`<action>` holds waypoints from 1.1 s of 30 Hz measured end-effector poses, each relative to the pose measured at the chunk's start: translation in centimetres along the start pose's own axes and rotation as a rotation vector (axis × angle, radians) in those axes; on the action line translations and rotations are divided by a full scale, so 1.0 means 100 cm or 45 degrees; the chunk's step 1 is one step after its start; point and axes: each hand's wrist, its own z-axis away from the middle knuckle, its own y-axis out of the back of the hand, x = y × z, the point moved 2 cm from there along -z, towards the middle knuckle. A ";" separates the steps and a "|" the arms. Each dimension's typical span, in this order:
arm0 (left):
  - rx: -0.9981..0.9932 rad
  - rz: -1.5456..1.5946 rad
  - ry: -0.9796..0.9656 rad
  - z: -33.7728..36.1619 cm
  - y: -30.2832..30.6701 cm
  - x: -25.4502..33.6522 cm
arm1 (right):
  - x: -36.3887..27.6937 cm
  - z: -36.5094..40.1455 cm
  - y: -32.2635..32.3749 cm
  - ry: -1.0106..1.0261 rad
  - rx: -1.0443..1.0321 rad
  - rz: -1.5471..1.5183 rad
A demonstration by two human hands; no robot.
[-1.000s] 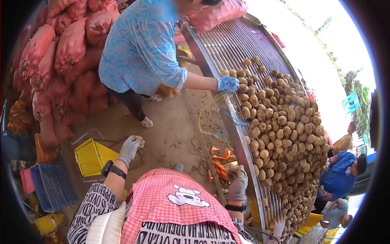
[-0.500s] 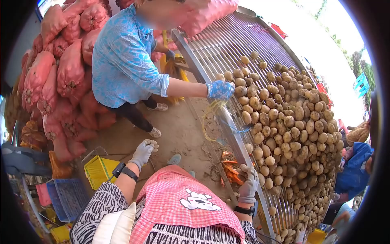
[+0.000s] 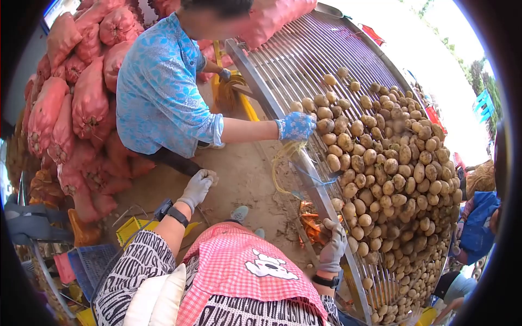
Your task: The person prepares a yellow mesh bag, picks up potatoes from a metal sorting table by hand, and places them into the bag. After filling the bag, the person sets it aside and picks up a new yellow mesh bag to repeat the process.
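My left hand [image 3: 197, 187] wears a grey glove and a black wristband; its fingers are curled shut in the air over the dirt floor, with nothing visible in it. Also grey-gloved, my right hand [image 3: 333, 243] rests against the metal rim [image 3: 321, 195] of a slanted bar-grid sorting table, fingers loosely apart, just below the nearest potatoes [image 3: 380, 174]. Potatoes cover the lower half of the grid. Across from me a co-worker in a blue patterned shirt [image 3: 157, 87] lays a blue-gloved hand [image 3: 296, 126] on potatoes at the table's edge.
Red mesh sacks [image 3: 81, 98] full of potatoes are stacked at the left. A yellow crate [image 3: 133, 228] and a blue crate [image 3: 92, 261] stand on the floor by my left side. Orange netting [image 3: 311, 224] lies under the table's edge. More people [image 3: 478, 223] stand on the far right side.
My left hand has risen and moved right, still curled. My right hand stays at the table's rim. The co-worker has leaned in closer, gloved hand still on the potatoes.
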 end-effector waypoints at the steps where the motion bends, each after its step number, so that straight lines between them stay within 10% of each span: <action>1: -0.003 -0.003 0.004 0.001 0.002 -0.002 | -0.001 -0.003 -0.002 -0.004 0.004 0.000; 28: 0.064 0.020 -0.009 0.037 0.009 0.000 | 0.019 -0.036 -0.057 -0.071 -0.356 0.002; 33: 0.290 -1.258 -1.382 0.093 -0.041 0.095 | 0.021 -0.023 -0.108 -0.187 -0.754 0.063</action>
